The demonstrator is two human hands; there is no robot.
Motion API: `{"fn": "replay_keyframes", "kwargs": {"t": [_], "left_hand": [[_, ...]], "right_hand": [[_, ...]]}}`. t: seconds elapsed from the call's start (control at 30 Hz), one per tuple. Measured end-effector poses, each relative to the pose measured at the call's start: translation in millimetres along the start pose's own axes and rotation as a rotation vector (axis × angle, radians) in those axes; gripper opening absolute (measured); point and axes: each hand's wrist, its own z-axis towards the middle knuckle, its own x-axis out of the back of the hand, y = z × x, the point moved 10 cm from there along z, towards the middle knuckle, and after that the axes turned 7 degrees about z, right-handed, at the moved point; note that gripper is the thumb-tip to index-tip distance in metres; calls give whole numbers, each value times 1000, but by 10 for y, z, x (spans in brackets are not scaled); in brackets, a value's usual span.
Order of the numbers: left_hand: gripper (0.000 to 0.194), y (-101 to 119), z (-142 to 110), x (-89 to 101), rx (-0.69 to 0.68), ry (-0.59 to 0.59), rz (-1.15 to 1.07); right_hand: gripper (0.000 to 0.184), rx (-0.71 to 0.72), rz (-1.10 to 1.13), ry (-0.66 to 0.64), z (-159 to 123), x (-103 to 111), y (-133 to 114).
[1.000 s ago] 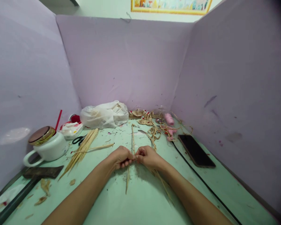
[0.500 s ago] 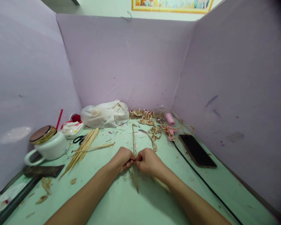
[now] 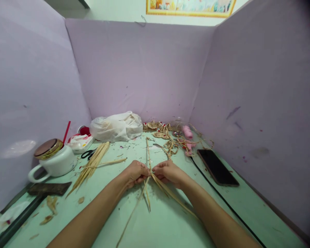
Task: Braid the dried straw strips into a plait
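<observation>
A thin straw-coloured braid runs from mid-table down to my two hands. At its near end my left hand is closed, thumb and fingers pinching the braid. Close on the other side, my right hand pinches at the same spot, its fingers curled. Loose straw strands fan out below the fingers, several towards my right forearm and a long thin one towards the front edge. Which strand each hand pinches is partly hidden by the fingers.
On the left are a straw bundle, scissors, a white mug and a hammer-like tool. A plastic bag and braided pieces lie at the back. Right: a phone, a black cable and pink thread.
My hands have parted slightly, the right one opening its grip a little and shifting right. The strands below are now spread apart, and a long thin one shows towards the front.
</observation>
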Motion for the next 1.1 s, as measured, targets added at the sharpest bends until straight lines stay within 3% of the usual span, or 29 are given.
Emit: {"fn": "replay_keyframes", "kwargs": {"t": [0.1,0.3,0.53,0.67,0.77,0.8,0.87,0.93,1.0,1.1], "left_hand": [[10,-8,10,-12,-11,-7,18],[3,49,-19,23,-2,41,144],[7,105,-57,43,-39,15,308],[10,59,-95,95,13,-81,346],[17,-3,-124,438,101,-71,404],[21,14,-123,665,100,21,405],[23,130,-165,1249,23,362,415],[19,209,-239,1647,-72,606,435],[16,182,-228,1775,-96,666,487],[15,144,-163,1669,-78,638,731]], "right_hand": [[12,-70,109,-137,-45,-236,91],[14,37,-104,43,78,-63,89],[3,59,30,56,134,-63,138],[3,93,37,86,159,-44,141],[5,68,26,78,174,-54,184],[5,58,24,73,174,-59,196],[6,45,23,65,170,-66,209],[7,39,24,48,164,-81,212],[8,32,24,33,160,-93,213],[7,26,36,25,157,-96,213]]}}
